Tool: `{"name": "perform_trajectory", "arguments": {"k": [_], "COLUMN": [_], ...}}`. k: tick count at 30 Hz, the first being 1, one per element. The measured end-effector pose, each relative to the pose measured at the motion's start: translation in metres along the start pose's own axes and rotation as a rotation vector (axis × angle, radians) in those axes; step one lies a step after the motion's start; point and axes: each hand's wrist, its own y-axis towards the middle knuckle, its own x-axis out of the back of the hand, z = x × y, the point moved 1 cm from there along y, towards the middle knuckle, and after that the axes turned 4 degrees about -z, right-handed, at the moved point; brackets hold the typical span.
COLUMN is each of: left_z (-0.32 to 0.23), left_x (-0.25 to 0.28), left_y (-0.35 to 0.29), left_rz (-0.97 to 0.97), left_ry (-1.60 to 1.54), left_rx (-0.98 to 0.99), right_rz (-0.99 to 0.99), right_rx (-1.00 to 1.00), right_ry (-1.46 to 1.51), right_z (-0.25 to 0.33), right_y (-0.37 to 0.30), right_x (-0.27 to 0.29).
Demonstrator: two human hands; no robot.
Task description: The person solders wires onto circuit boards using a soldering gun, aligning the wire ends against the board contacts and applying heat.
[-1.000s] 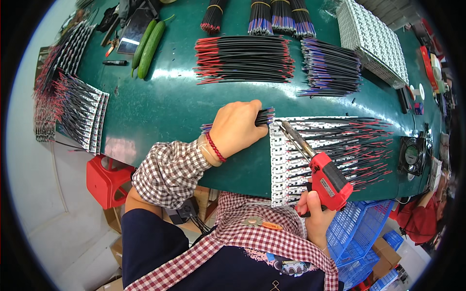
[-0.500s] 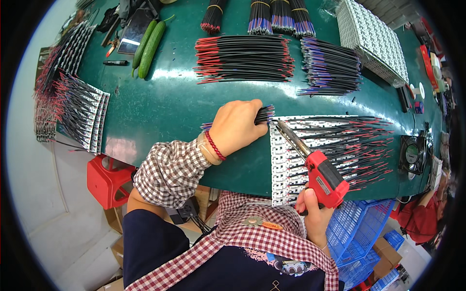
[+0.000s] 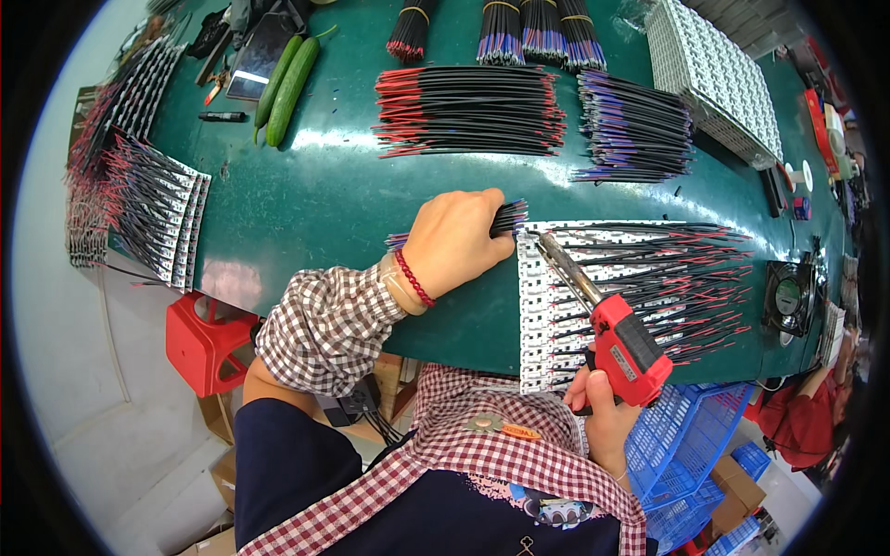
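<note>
Red-handled soldering iron (image 3: 619,338) sits gripped in the right hand (image 3: 603,422), its tip apparently touching the white strip panel (image 3: 547,306). Left hand (image 3: 454,243) fingers (image 3: 496,206) pinch a wire bundle (image 3: 508,217) on the green tabletop (image 3: 324,199).

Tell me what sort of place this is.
Probably an electronics assembly workshop: the right hand holds a red soldering iron to white LED strips, the left hand grips wires, and cut wire bundles cover the green bench.

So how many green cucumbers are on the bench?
2: both long green cucumbers lie side by side at the far left of the green bench, beside a dark flat phone.
</note>
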Motion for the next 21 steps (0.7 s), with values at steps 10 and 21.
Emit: {"name": "perform_trajectory", "arguments": {"k": [10, 21], "left_z": [0.001, 0.000], "left_x": [0.007, 0.005], "left_y": [0.003, 0.002], "left_rz": [0.057, 0.038], "left_ry": [-0.044, -0.031], "left_rx": [-0.078, -0.080], "right_rz": [0.092, 0.024], "right_rx": [-0.006, 0.176], "right_ry": [-0.163, -0.356], "right_z": [-0.007, -0.038], "right_y": [0.001, 0.000], "right_x": [0.005, 0.018]}}
